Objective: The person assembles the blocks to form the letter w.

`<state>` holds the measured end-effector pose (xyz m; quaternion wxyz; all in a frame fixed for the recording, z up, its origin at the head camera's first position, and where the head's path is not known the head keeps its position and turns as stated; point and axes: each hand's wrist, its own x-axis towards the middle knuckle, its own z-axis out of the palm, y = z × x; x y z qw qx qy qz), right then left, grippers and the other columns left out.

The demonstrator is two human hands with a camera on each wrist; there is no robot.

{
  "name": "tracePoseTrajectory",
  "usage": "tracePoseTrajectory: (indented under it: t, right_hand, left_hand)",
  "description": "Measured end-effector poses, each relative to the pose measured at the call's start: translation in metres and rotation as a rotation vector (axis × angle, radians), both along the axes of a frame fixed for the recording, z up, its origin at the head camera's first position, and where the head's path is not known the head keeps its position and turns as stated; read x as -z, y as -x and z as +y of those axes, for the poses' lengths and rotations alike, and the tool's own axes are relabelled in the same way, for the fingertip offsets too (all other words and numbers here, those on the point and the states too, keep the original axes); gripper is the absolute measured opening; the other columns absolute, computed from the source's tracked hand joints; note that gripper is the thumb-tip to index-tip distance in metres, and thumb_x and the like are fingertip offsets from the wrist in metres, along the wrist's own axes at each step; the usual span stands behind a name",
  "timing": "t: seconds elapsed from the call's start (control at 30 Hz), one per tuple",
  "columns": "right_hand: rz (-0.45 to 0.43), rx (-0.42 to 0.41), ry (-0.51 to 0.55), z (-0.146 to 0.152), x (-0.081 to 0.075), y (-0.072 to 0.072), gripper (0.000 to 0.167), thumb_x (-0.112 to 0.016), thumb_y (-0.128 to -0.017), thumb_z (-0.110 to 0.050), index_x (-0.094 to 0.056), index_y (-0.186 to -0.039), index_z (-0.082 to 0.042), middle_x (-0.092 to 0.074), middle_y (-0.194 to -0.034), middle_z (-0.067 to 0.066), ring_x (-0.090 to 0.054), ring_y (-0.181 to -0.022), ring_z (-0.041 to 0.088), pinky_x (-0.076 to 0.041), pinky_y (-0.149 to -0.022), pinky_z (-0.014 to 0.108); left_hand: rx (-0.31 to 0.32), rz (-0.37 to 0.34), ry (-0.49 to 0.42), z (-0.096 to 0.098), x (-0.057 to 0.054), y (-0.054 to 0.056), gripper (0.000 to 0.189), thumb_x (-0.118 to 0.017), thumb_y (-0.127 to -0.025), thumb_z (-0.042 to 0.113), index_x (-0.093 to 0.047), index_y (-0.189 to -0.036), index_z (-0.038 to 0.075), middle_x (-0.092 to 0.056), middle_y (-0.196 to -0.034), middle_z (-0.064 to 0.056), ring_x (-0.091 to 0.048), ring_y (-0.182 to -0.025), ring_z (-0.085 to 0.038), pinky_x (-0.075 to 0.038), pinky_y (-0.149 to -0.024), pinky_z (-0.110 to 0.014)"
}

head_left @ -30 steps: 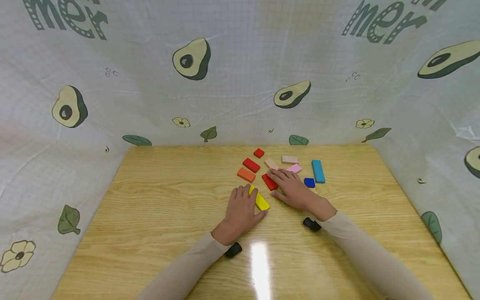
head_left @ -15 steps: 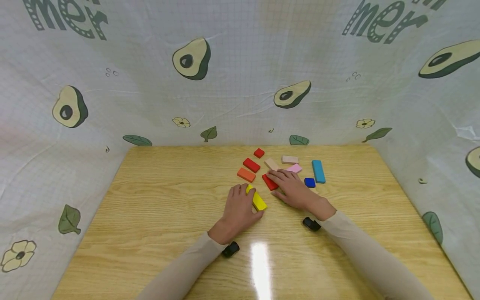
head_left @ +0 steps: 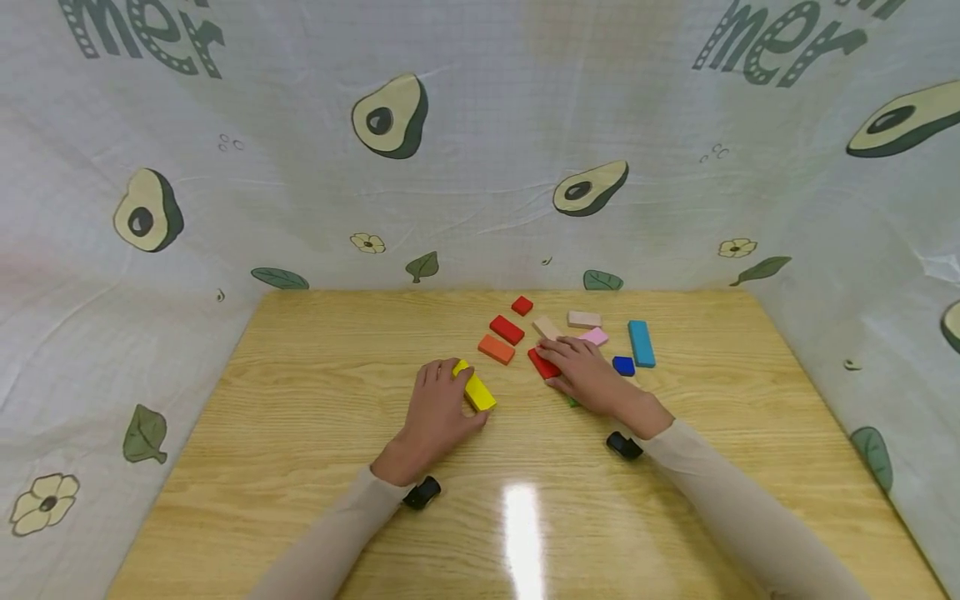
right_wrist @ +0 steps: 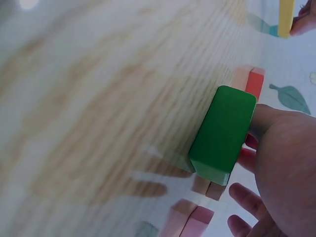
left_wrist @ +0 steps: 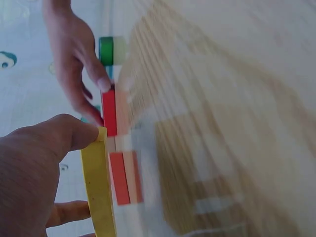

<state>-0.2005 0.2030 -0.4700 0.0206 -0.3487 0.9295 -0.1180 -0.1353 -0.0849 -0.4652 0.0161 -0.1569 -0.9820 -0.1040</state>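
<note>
My left hand [head_left: 438, 412] grips a yellow block [head_left: 478, 390] lengthwise, thumb at its near end and fingers at its far end. The left wrist view shows this yellow block [left_wrist: 98, 185] large, close to the camera. To the right, my right hand [head_left: 588, 379] pinches a red block [head_left: 542, 364] between thumb and fingers. In the left wrist view that red block [left_wrist: 108, 111] shows between the thumb and fingers. A green block [right_wrist: 223, 133] stands close beside the right hand, mostly covered by it in the head view.
Behind the hands lie an orange block [head_left: 497, 349], a red block [head_left: 507, 329], a small red block [head_left: 522, 305], a beige one [head_left: 546, 327], and pink ones [head_left: 595, 336]. A light blue block [head_left: 642, 343] and a dark blue piece [head_left: 623, 366] lie right. A printed cloth [head_left: 480, 208] encloses the table.
My left hand has carried the yellow block leftward, away from the other blocks. My right hand stays in place, its thumb now closer to the red block.
</note>
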Motion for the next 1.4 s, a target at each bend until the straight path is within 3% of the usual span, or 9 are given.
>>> tracePoseTrajectory:
  t: [0.43,0.73,1.03,1.4]
  right_hand:
    - [-0.013,-0.002,0.013,0.002,-0.003,-0.001,0.057,-0.066,-0.106,-0.023,-0.051,-0.155,0.0,-0.046,-0.163,0.02,-0.042,-0.147,0.047,-0.032,-0.12,0.065]
    - [-0.005,-0.002,0.024,0.003,-0.003,-0.001,0.056,-0.066,-0.106,-0.022,-0.052,-0.154,0.001,-0.047,-0.162,0.02,-0.044,-0.145,0.048,-0.034,-0.118,0.065]
    - [-0.009,-0.012,0.037,0.003,-0.003,0.0,0.055,-0.067,-0.106,-0.022,-0.053,-0.153,0.002,-0.047,-0.162,0.02,-0.045,-0.144,0.048,-0.036,-0.118,0.065]
    - [0.004,-0.019,0.044,0.003,-0.001,0.001,0.055,-0.068,-0.105,-0.021,-0.054,-0.152,0.002,-0.048,-0.161,0.021,-0.047,-0.142,0.048,-0.038,-0.116,0.065]
  left_hand:
    - [-0.025,0.023,-0.049,-0.055,-0.006,-0.001,0.073,-0.082,-0.089,0.048,-0.063,-0.144,0.002,-0.053,-0.15,-0.022,-0.046,-0.136,-0.042,-0.034,-0.119,-0.058]
    - [-0.035,0.064,-0.054,-0.085,-0.002,-0.007,0.072,-0.084,-0.088,0.045,-0.064,-0.141,0.0,-0.055,-0.147,-0.026,-0.048,-0.134,-0.045,-0.034,-0.116,-0.061]
    - [-0.01,0.065,-0.021,-0.104,0.002,-0.01,0.072,-0.085,-0.088,0.045,-0.065,-0.14,-0.001,-0.057,-0.146,-0.025,-0.05,-0.133,-0.044,-0.034,-0.117,-0.06]
    - [0.018,0.029,0.01,-0.11,0.003,-0.014,0.076,-0.084,-0.089,0.043,-0.06,-0.145,-0.004,-0.057,-0.15,-0.024,-0.051,-0.137,-0.043,-0.036,-0.119,-0.058]
